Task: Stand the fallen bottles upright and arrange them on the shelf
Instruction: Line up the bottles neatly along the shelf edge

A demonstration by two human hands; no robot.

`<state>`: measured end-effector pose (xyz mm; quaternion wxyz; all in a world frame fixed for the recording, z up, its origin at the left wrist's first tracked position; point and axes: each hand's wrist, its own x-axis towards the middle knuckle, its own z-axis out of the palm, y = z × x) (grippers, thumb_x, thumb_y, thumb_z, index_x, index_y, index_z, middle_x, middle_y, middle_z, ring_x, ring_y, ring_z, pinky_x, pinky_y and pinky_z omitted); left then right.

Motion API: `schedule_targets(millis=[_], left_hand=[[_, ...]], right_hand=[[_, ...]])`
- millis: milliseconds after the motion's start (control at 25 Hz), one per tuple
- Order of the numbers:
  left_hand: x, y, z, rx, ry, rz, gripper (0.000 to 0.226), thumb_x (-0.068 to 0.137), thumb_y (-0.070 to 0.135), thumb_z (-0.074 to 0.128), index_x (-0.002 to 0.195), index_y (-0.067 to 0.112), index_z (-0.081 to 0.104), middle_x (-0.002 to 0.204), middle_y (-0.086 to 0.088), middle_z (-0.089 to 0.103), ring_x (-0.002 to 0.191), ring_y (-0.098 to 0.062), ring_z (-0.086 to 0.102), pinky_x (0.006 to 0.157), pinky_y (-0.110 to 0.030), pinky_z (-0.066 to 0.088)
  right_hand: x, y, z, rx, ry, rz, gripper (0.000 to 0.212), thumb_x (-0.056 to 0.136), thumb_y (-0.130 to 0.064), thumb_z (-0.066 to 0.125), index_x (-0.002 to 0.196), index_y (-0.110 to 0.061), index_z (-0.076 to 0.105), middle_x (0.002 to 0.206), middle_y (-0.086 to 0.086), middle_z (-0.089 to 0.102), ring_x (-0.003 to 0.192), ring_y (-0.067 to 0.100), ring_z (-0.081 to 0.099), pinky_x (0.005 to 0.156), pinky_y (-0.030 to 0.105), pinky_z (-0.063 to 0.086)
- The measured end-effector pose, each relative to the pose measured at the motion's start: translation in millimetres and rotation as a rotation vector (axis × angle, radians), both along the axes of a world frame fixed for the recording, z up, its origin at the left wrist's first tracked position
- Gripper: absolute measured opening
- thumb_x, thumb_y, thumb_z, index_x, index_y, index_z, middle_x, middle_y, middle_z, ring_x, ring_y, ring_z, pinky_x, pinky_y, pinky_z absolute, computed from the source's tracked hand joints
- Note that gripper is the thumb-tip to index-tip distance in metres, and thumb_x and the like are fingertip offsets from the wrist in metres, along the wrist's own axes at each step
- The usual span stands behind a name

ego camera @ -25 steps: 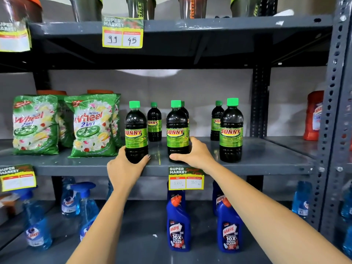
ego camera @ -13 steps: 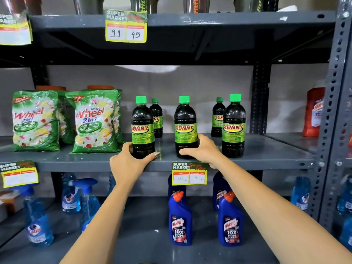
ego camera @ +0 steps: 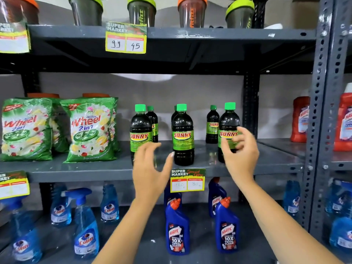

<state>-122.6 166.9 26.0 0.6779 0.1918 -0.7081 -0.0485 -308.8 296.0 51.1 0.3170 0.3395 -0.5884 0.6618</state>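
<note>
Dark Sunny bottles with green caps stand upright on the grey middle shelf (ego camera: 95,169). Three are in the front row: left bottle (ego camera: 140,130), middle bottle (ego camera: 182,134), right bottle (ego camera: 229,122). Three smaller-looking ones stand behind, such as the back right bottle (ego camera: 212,123). My left hand (ego camera: 150,168) is open, fingers spread, in front of the left bottle's base and apart from the middle one. My right hand (ego camera: 241,151) is open and blurred in front of the right bottle's lower half; I cannot tell whether it touches it.
Green Wheel detergent bags (ego camera: 89,130) stand at the shelf's left. Red bottles (ego camera: 300,119) sit on the right. Blue Harpic bottles (ego camera: 178,228) and Colin sprays (ego camera: 85,225) fill the shelf below. Shaker cups (ego camera: 142,10) line the top shelf. A price tag (ego camera: 187,181) hangs from the shelf edge.
Both hands have let go of the left and middle bottles. My right hand moved right to the right front bottle. My left hand opened and drew back slightly.
</note>
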Motion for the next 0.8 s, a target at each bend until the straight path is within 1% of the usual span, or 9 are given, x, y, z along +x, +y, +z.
schedule_targets(millis=[40,120,160,240,320,400,440,560,800], left_hand=[[-9,9,3,0.068,-0.062,-0.071,0.051,0.083,0.043,0.068,0.123,0.013,0.053,0.125,-0.003,0.052,0.116,-0.019,0.049,0.096,-0.037,0.046],[-27,12,9,0.271,-0.179,-0.144,0.072,0.080,0.048,0.070,0.137,0.015,0.040,0.137,-0.003,0.046,0.125,-0.019,0.045,0.100,-0.032,0.041],[-35,10,11,0.388,-0.234,-0.163,0.085,0.078,0.053,0.070,0.143,0.014,0.031,0.142,-0.004,0.044,0.129,-0.022,0.043,0.100,-0.034,0.040],[-48,4,12,0.540,-0.378,-0.102,0.099,0.077,0.059,0.067,0.149,0.011,0.019,0.138,-0.008,0.053,0.125,-0.027,0.050,0.093,-0.039,0.045],[-54,2,8,0.538,-0.430,0.000,0.092,0.077,0.059,0.067,0.144,0.008,0.030,0.116,-0.009,0.066,0.107,-0.028,0.061,0.079,-0.038,0.052],[-56,3,4,0.480,-0.355,-0.001,0.063,0.075,0.058,0.070,0.118,0.014,0.055,0.095,-0.001,0.071,0.090,-0.022,0.065,0.069,-0.035,0.054],[-55,3,3,0.466,-0.324,-0.012,0.051,0.073,0.058,0.071,0.104,0.019,0.061,0.089,0.004,0.071,0.084,-0.018,0.065,0.066,-0.033,0.053],[-54,7,4,0.476,-0.278,-0.031,0.041,0.069,0.059,0.075,0.091,0.026,0.068,0.085,0.010,0.071,0.078,-0.011,0.065,0.066,-0.033,0.056],[-56,9,4,0.495,-0.247,-0.026,0.052,0.064,0.061,0.077,0.098,0.022,0.069,0.093,0.007,0.072,0.086,-0.012,0.066,0.071,-0.036,0.057]], right_hand=[[-12,6,-2,0.028,-0.041,-0.050,0.067,0.074,-0.040,0.074,0.131,-0.018,0.047,0.108,0.001,0.056,0.096,0.021,0.057,0.086,0.048,0.051],[-30,10,-2,0.277,-0.198,-0.019,0.097,0.066,-0.050,0.080,0.143,-0.018,0.031,0.134,0.007,0.047,0.122,0.027,0.048,0.100,0.048,0.043],[-34,9,-2,0.409,-0.248,0.023,0.105,0.062,-0.052,0.082,0.145,-0.018,0.027,0.138,0.008,0.046,0.127,0.028,0.047,0.101,0.047,0.043],[-36,9,-4,0.533,-0.256,0.063,0.096,0.059,-0.047,0.086,0.136,-0.018,0.035,0.129,0.007,0.057,0.120,0.029,0.054,0.091,0.041,0.046],[-39,10,-5,0.535,-0.234,0.044,0.084,0.061,-0.040,0.087,0.128,-0.018,0.043,0.119,0.006,0.063,0.112,0.027,0.060,0.083,0.037,0.047],[-41,14,-3,0.547,-0.224,0.053,0.080,0.061,-0.038,0.087,0.127,-0.019,0.046,0.118,0.004,0.065,0.109,0.025,0.060,0.082,0.034,0.048],[-43,14,-3,0.549,-0.214,0.075,0.079,0.062,-0.037,0.087,0.127,-0.019,0.047,0.119,0.004,0.065,0.109,0.024,0.060,0.082,0.033,0.047],[-45,14,-3,0.555,-0.197,0.110,0.078,0.062,-0.038,0.087,0.128,-0.021,0.048,0.120,0.002,0.065,0.110,0.023,0.060,0.083,0.032,0.046],[-50,14,-4,0.566,-0.175,0.138,0.079,0.061,-0.042,0.086,0.128,-0.024,0.049,0.116,-0.001,0.067,0.106,0.021,0.062,0.083,0.032,0.049]])
